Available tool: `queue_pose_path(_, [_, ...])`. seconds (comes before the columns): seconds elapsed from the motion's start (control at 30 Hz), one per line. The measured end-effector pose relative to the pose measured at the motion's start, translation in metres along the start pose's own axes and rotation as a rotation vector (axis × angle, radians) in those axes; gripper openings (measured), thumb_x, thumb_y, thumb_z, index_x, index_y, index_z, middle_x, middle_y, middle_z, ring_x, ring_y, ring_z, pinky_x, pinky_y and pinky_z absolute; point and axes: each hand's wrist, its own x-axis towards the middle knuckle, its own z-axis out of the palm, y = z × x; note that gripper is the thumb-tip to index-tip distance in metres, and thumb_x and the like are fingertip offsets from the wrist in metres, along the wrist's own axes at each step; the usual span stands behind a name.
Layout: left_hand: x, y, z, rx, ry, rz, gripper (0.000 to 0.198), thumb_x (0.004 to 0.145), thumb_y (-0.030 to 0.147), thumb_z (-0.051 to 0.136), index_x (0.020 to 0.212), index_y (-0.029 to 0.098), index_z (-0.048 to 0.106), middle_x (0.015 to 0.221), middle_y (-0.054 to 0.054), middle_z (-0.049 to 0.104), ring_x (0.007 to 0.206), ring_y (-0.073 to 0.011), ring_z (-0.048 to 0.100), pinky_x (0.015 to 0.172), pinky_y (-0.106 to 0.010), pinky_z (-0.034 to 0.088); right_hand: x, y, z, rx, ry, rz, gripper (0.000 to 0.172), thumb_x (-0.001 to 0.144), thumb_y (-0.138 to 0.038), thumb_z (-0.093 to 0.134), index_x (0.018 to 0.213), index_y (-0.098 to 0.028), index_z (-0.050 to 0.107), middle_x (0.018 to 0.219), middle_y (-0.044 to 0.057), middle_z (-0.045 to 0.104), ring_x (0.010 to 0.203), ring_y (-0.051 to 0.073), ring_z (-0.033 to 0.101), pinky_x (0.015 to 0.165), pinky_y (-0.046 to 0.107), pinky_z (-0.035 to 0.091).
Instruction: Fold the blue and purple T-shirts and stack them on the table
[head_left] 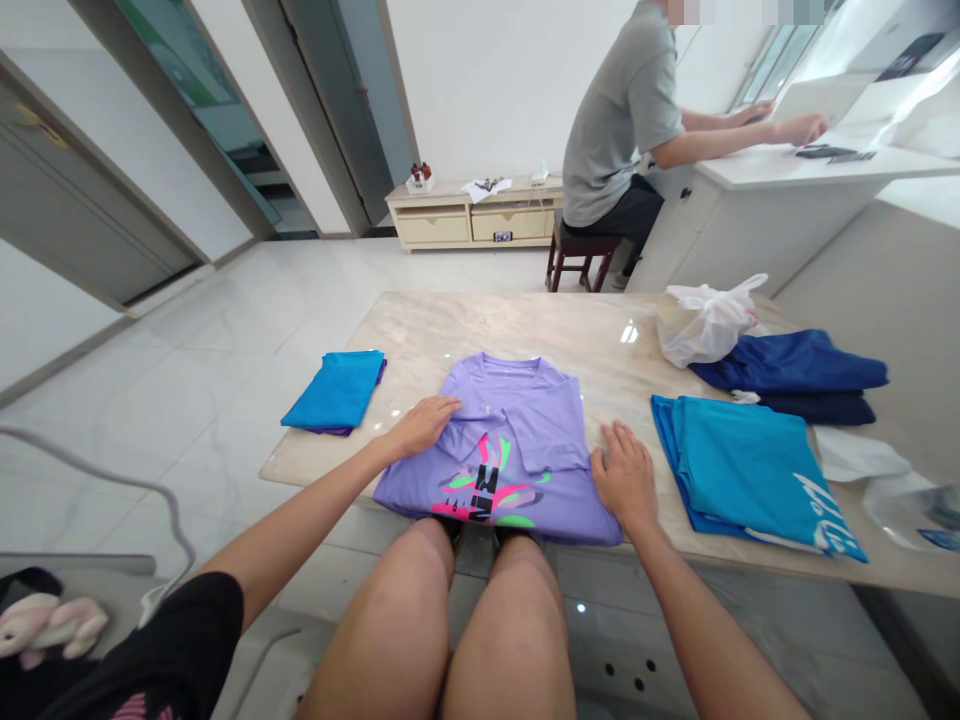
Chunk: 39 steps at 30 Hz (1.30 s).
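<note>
left fingers flat on shirt, right fingers alongside

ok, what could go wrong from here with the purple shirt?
1. The purple shirt reaches the near edge of the table, so its hem could slide off toward the knees.
2. The right hand lies flat between it and the teal shirt, and a sweep might drag that one askew.

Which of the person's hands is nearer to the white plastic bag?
Right. The right hand lies flat at the right edge of the purple shirt, nearer the white plastic bag; the left hand rests on its left side, farther away.
</note>
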Motion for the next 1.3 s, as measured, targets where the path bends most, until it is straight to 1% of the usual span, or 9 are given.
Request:
queue_pose_path(0.13, [0.008,-0.011,0.02,-0.042,-0.12,0.104,0.056,0.114,0.037,0.038,0.166,0.022,0.053,0.176,-0.01,0.048,0.163,-0.0245,0.044,0.137,-0.046,0.034,0.0,-0.002,-0.003,-0.004,-0.006,-0.001,0.057,0.107,-0.033,0.04,0.154,-0.007,0.061,0.168,0.023,0.054,0.159,0.032,0.045,0.132,0.052,0.033])
queue_pose_path(0.3, [0.014,-0.027,0.032,0.005,-0.097,-0.015,0.072,0.114,0.059,0.039,0.177,0.023,0.035,0.186,-0.01,0.027,0.174,-0.0292,0.022,0.141,-0.052,0.019,0.0,-0.002,-0.003,0.007,-0.005,0.01,0.056,0.107,-0.032,0.042,0.154,-0.009,0.061,0.168,0.022,0.054,0.16,0.031,0.045,0.132,0.051,0.033])
queue_pose_path(0.43, [0.02,-0.018,0.036,0.067,-0.02,-0.11,0.067,0.115,0.055,0.037,0.173,0.023,0.041,0.183,-0.012,0.035,0.172,-0.033,0.027,0.139,-0.06,0.021,0.0,-0.002,-0.002,0.011,0.0,0.01,0.056,0.107,-0.032,0.043,0.155,-0.01,0.062,0.168,0.02,0.054,0.159,0.031,0.046,0.132,0.05,0.033])
queue_pose_path(0.53, [0.02,0.009,0.038,0.086,0.103,-0.026,0.057,0.115,0.042,0.039,0.167,0.021,0.047,0.176,-0.014,0.046,0.165,-0.0306,0.038,0.136,-0.054,0.027,0.0,-0.001,0.0,0.005,0.007,0.002,0.056,0.107,-0.032,0.042,0.155,-0.01,0.062,0.167,0.02,0.055,0.159,0.031,0.046,0.132,0.049,0.033])
queue_pose_path(0.7, [0.01,0.047,0.04,0.091,0.174,-0.052,0.037,0.112,0.05,0.052,0.126,0.02,0.068,0.127,-0.014,0.071,0.12,-0.0327,0.065,0.107,-0.05,0.049,0.0,0.0,0.002,0.022,0.021,0.003,0.056,0.107,-0.032,0.044,0.156,-0.013,0.062,0.168,0.019,0.055,0.16,0.031,0.046,0.133,0.051,0.033])
queue_pose_path(0.93, [0.0,0.039,0.039,0.041,0.151,-0.068,0.026,0.115,0.04,0.049,0.111,0.022,0.067,0.113,-0.009,0.074,0.109,-0.0288,0.067,0.096,-0.045,0.049,0.0,0.0,0.001,0.009,0.021,-0.002,0.057,0.108,-0.033,0.04,0.154,-0.009,0.063,0.168,0.021,0.054,0.159,0.032,0.046,0.133,0.05,0.032])
queue_pose_path(1.1, [0.005,0.035,0.023,-0.041,0.112,0.021,0.039,0.117,0.04,0.039,0.11,0.023,0.074,0.105,-0.008,0.076,0.102,-0.0257,0.069,0.096,-0.044,0.052,0.0,0.0,0.002,0.021,0.007,0.009,0.057,0.107,-0.033,0.042,0.155,-0.01,0.062,0.168,0.021,0.054,0.16,0.032,0.045,0.133,0.051,0.033])
queue_pose_path(1.2, [0.012,0.028,0.025,-0.081,0.144,0.014,0.043,0.117,0.039,0.036,0.129,0.025,0.075,0.123,-0.01,0.078,0.119,-0.0256,0.07,0.108,-0.044,0.054,-0.001,0.001,0.003,0.019,0.012,0.007,0.057,0.107,-0.033,0.042,0.156,-0.012,0.062,0.168,0.02,0.054,0.16,0.032,0.046,0.133,0.051,0.033])
queue_pose_path(1.3, [0.018,0.016,0.042,-0.024,0.155,-0.03,0.05,0.115,0.042,0.039,0.156,0.026,0.062,0.162,-0.011,0.063,0.15,-0.0281,0.057,0.128,-0.05,0.043,-0.001,0.003,0.004,0.016,0.018,0.003,0.056,0.107,-0.032,0.043,0.157,-0.014,0.061,0.168,0.018,0.055,0.16,0.031,0.046,0.133,0.051,0.034])
